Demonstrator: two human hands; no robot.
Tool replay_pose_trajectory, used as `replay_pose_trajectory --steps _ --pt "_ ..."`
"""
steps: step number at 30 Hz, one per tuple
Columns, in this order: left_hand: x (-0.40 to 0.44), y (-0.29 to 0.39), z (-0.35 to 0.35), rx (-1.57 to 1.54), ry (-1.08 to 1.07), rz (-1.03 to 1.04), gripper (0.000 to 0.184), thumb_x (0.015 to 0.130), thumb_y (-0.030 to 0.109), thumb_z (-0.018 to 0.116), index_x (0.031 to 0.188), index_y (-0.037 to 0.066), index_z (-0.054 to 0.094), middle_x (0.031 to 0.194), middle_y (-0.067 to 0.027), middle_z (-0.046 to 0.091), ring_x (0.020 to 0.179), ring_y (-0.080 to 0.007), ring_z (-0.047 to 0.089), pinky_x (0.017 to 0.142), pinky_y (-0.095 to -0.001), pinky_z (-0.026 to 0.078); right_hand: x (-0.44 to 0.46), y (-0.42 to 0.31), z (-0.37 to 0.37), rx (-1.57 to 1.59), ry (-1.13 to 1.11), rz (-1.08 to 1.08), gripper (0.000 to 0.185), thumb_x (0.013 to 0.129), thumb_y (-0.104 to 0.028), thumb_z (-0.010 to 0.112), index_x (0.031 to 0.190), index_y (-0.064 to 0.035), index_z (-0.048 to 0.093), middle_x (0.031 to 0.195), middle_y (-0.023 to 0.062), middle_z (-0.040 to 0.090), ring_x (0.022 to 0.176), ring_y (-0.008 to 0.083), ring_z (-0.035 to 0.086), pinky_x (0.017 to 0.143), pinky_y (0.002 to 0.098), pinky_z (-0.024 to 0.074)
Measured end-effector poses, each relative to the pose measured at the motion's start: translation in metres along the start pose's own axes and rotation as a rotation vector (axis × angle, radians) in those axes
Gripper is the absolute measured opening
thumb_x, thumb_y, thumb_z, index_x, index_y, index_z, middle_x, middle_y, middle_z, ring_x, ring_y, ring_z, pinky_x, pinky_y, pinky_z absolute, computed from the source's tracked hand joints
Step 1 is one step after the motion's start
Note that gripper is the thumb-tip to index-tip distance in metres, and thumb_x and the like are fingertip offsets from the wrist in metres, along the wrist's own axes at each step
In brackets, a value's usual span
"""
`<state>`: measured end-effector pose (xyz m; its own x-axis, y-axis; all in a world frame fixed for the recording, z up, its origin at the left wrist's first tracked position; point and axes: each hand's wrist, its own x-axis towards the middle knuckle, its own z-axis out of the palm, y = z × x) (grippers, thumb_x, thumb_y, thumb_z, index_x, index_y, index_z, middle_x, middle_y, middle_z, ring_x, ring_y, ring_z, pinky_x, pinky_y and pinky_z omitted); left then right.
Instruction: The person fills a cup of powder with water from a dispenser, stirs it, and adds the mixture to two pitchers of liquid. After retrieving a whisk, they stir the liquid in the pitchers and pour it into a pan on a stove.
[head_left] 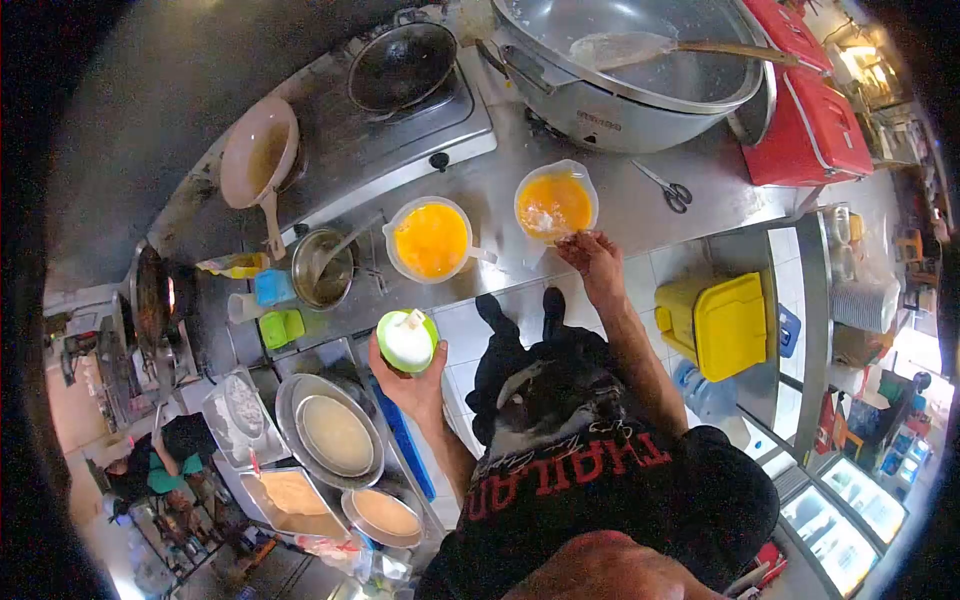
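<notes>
My left hand point(412, 388) is wrapped round a small green tub point(428, 328) filled with white powder. A small pale scoop or spoon point(413, 319) sticks out of the powder. My right hand point(594, 264) is at the near rim of a white plastic jug point(589, 190) of beaten egg, its fingertips bent together; whether they hold anything is hidden. White powder point(541, 219) lies in a patch on that egg. To the left stands a second jug point(482, 255), also with bright yellow-orange egg in it and its handle pointing right.
Behind the jugs are a large metal pot point(625, 115) with a wooden-handled paddle, scissors point(672, 190), and a stove point(445, 140) with a dark wok. A metal pot with a ladle point(325, 268) sits left. Several basins point(290, 425) stand lower left; a yellow bin point(728, 325) is at right.
</notes>
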<state>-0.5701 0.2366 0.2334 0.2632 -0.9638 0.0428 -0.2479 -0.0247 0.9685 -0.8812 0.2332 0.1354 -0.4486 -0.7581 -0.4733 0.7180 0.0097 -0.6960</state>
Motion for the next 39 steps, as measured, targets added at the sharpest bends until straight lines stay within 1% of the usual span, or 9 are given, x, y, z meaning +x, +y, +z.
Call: replay_pose_trajectory --steps 11,14,17,18,21,24,30,33,39 --pt "0.020 -0.002 -0.010 0.080 -0.003 0.089 0.098 0.056 -0.002 0.089 0.140 -0.002 0.038 0.132 -0.0158 0.051 0.118 -0.0265 0.054 0.100 -0.0402 0.048 0.004 -0.022 0.017 -0.517 0.000 -0.440 0.013 0.095 -0.004 0.061 0.108 -0.0027 0.061 0.096 0.0134 0.070 0.079 0.0192 0.071 0.068 0.0311 0.0580" --pt "0.023 0.000 -0.011 0.195 -0.013 0.119 0.098 0.055 0.000 0.089 0.139 -0.002 0.038 0.132 -0.0160 0.050 0.118 -0.0264 0.054 0.100 -0.0401 0.048 0.019 -0.017 0.016 -1.091 -0.146 -0.611 0.023 0.088 -0.005 0.068 0.111 -0.0054 0.066 0.099 0.0113 0.071 0.085 0.0226 0.070 0.074 0.0346 0.0570" --pt "0.025 -0.004 -0.011 0.053 -0.021 0.032 0.097 0.055 0.001 0.090 0.138 -0.002 0.040 0.131 -0.0157 0.050 0.118 -0.0260 0.054 0.100 -0.0401 0.048 0.018 -0.023 0.035 -1.595 -0.341 -0.938 0.031 0.079 -0.008 0.074 0.110 -0.0070 0.070 0.106 0.0112 0.069 0.098 0.0292 0.066 0.084 0.0383 0.0543" --pt "0.026 -0.006 -0.009 0.003 -0.019 0.020 0.096 0.056 0.001 0.090 0.138 -0.002 0.040 0.131 -0.0156 0.050 0.118 -0.0258 0.054 0.100 -0.0401 0.048 0.016 -0.026 0.041 -1.630 -0.406 -0.868 0.037 0.073 -0.012 0.076 0.110 -0.0076 0.071 0.104 0.0124 0.067 0.104 0.0337 0.060 0.090 0.0407 0.0510" --pt "0.023 -0.012 -0.011 -0.057 0.004 0.019 0.095 0.056 0.002 0.090 0.137 -0.002 0.041 0.129 -0.0151 0.051 0.117 -0.0256 0.054 0.100 -0.0401 0.048 0.025 -0.032 0.042 -1.768 -0.588 -0.787 0.036 0.074 -0.014 0.074 0.109 -0.0092 0.069 0.101 0.0131 0.065 0.098 0.0343 0.060 0.091 0.0416 0.0499" --pt "0.019 -0.021 -0.013 -0.023 0.026 0.016 0.096 0.056 0.004 0.090 0.137 -0.002 0.041 0.130 -0.0149 0.050 0.118 -0.0259 0.054 0.100 -0.0401 0.048 0.047 -0.029 0.031 -1.779 -0.756 -0.844 0.028 0.073 -0.014 0.074 0.100 -0.0093 0.070 0.098 0.0123 0.064 0.101 0.0339 0.058 0.088 0.0432 0.0504" --pt "0.017 -0.008 -0.017 0.100 0.060 0.036 0.097 0.056 0.005 0.091 0.138 -0.003 0.040 0.129 -0.0148 0.051 0.119 -0.0261 0.053 0.101 -0.0404 0.046 0.034 -0.040 0.060 -1.700 -0.541 -0.928 0.014 0.071 -0.005 0.071 0.084 -0.0061 0.066 0.104 0.0147 0.058 0.100 0.0352 0.055 0.085 0.0461 0.0495" --pt "0.014 -0.007 -0.018 0.097 0.083 0.037 0.096 0.056 0.005 0.091 0.138 -0.002 0.041 0.129 -0.0147 0.051 0.118 -0.0261 0.054 0.101 -0.0402 0.046 0.033 -0.039 0.062 -1.635 -0.567 -0.996 0.017 0.074 -0.002 0.068 0.091 -0.0042 0.063 0.108 0.0167 0.055 0.099 0.0369 0.054 0.083 0.0477 0.0487" --pt "0.011 -0.005 -0.018 0.042 0.105 0.016 0.094 0.056 0.005 0.091 0.136 -0.002 0.042 0.128 -0.0142 0.051 0.117 -0.0256 0.055 0.100 -0.0390 0.047 0.052 -0.027 0.077 -1.518 -0.331 -1.086 0.015 0.081 0.001 0.060 0.096 -0.0015 0.057 0.097 0.0184 0.059 0.091 0.0410 0.055 0.080 0.0500 0.0473"
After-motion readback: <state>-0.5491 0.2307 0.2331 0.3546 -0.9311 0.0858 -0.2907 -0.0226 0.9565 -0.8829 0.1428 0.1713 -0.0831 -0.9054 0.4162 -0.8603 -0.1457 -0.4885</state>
